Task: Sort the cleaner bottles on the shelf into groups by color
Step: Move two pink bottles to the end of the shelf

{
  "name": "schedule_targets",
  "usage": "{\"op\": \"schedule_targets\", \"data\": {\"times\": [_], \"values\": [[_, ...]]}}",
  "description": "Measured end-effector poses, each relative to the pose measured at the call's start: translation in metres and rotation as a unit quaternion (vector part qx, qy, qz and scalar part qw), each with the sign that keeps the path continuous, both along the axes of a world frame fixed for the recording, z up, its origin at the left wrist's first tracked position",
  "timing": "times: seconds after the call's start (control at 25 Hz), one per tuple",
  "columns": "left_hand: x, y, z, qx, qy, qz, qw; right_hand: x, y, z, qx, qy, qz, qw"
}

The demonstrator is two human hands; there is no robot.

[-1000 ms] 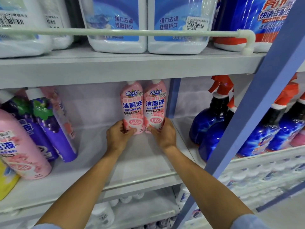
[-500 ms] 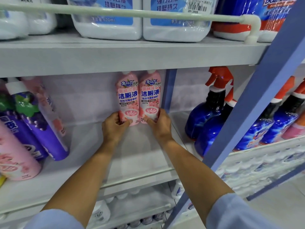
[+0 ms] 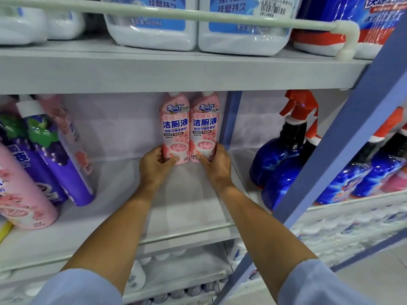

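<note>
Two pink bottles [image 3: 176, 128], left hand [image 3: 154, 167] gripping one, right hand [image 3: 217, 167] the other; purple bottles [image 3: 55, 157] lean leftward, blue sprayers [image 3: 277, 161] rightward.

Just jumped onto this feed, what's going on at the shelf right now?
The person's left hand grips the base of the left pink bottle, and the right hand grips the right pink bottle. Both stand upright, side by side, at the back of the middle shelf. Purple bottles lean at far left; blue spray bottles stand in the bay to the right.
</note>
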State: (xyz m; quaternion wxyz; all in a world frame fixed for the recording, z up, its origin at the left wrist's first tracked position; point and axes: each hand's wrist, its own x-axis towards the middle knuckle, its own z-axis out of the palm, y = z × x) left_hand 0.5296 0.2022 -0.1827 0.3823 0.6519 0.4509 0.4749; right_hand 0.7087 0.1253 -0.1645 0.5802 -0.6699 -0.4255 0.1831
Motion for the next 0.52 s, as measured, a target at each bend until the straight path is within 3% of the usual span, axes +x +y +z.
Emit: {"op": "schedule_targets", "data": {"times": [0.52], "values": [[-0.0025, 0.0018, -0.0069, 0.006, 0.048, 0.005, 0.999, 0.0038, 0.0048, -0.0057, -0.021, -0.019, 0.000, 1.000]]}}
